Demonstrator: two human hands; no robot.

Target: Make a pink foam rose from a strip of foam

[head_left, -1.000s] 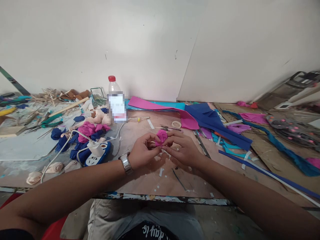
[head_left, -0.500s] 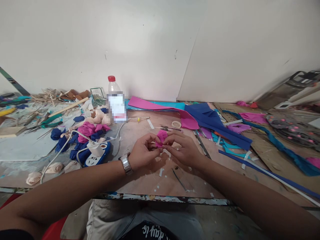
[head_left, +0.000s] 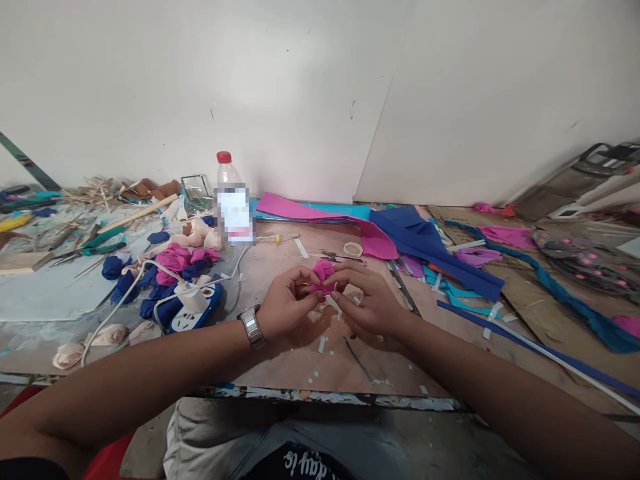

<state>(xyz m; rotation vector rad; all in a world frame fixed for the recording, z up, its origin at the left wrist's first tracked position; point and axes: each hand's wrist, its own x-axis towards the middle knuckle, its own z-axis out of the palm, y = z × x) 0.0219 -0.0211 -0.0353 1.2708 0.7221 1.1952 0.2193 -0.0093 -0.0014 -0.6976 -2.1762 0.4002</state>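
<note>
A small bunched pink piece (head_left: 323, 272) is held between both hands above the middle of the table. My left hand (head_left: 287, 303), with a metal watch on its wrist, pinches its left side. From the right, my right hand (head_left: 370, 300) grips the same piece between thumb and fingers. The fingers hide its lower part. Just behind the hands lie a tape ring (head_left: 353, 249) and dark scissors (head_left: 333, 257). A pink strip (head_left: 377, 239) lies farther back.
Pink, blue and cream cloth flowers (head_left: 175, 263) lie left beside a power strip (head_left: 193, 317) with a white cable. A red-capped bottle (head_left: 229, 173) stands at the back. Blue cloth (head_left: 425, 243) and cardboard (head_left: 525, 293) lie right.
The fingertips have shifted slightly on the pink piece, and my right thumb has moved a little away from my left thumb. Both hands still hold the piece in the same place.
</note>
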